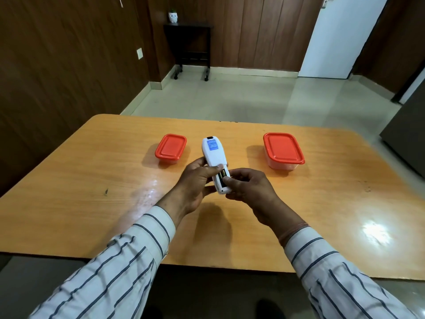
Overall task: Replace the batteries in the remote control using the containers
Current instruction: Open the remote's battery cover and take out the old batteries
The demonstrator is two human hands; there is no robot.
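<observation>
A white remote control (212,154) lies face down in my hands above the table, with a blue label near its far end. Its battery bay is uncovered and a dark battery (222,174) shows inside. My left hand (195,183) grips the remote's lower body from the left, thumb resting by the bay. My right hand (249,188) is at the near end, fingertips on the battery in the bay. A small clear container with a red lid (170,148) stands to the left, and a larger red-lidded container (283,149) to the right; both are closed.
The orange wooden table (92,180) has its front edge near my sleeves. Beyond it are a tiled floor, a dark wheeled side table (190,49) with a small white pot, wood-panelled walls and a white door (340,35).
</observation>
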